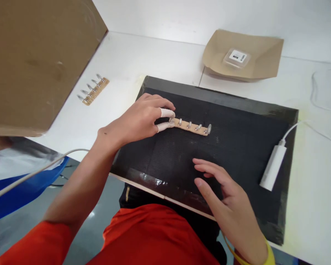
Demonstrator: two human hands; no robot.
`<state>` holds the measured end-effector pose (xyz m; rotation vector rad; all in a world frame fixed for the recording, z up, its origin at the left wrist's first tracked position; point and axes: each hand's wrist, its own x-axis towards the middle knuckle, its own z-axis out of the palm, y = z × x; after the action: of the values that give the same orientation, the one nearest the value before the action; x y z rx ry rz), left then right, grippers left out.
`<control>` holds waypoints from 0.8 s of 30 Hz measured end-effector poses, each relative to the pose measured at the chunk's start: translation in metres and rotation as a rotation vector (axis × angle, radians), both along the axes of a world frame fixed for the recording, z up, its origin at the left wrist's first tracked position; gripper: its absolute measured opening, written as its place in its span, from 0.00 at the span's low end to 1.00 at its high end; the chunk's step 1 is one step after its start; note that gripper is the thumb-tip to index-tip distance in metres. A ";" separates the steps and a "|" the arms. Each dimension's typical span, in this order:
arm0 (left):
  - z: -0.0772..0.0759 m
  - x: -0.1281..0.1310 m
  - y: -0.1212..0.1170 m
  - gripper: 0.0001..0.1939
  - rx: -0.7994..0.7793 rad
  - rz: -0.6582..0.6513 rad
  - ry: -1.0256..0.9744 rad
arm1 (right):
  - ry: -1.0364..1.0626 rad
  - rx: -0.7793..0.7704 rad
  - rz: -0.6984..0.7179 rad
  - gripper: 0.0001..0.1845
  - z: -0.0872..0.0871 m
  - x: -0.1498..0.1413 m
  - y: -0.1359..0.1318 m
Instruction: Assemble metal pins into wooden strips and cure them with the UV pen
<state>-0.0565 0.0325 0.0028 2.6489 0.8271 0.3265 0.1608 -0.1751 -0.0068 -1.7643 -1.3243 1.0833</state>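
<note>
White finger covers sit on the thumb and a finger of my left hand [138, 117], which pinches the left end of a tan strip [192, 127]. Several small, shiny silvery pieces stand up along this strip, and their exact kind is unclear. The strip lies on a black ribbed mat [160, 154]. My right hand [228, 202] is apart from the strip, nearer the mat's front edge, with thumb and fingers spread and nothing between them. A yellow band circles its wrist.
A similar tan strip [95, 91] with upright silvery pieces lies beside a large cardboard box [44, 59]. Behind the mat stands a brown paper tray [267, 60] holding a labelled clear plastic box [236, 58]. A white cabled device [273, 167] rests on the mat's right side.
</note>
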 end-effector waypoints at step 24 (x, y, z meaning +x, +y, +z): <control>-0.003 0.001 0.000 0.14 0.004 0.025 0.028 | 0.065 0.000 0.080 0.11 -0.004 -0.017 0.006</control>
<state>-0.0553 0.0330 -0.0005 2.6544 0.8693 0.2980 0.1441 -0.1691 -0.0108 -1.6744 -1.3651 1.1740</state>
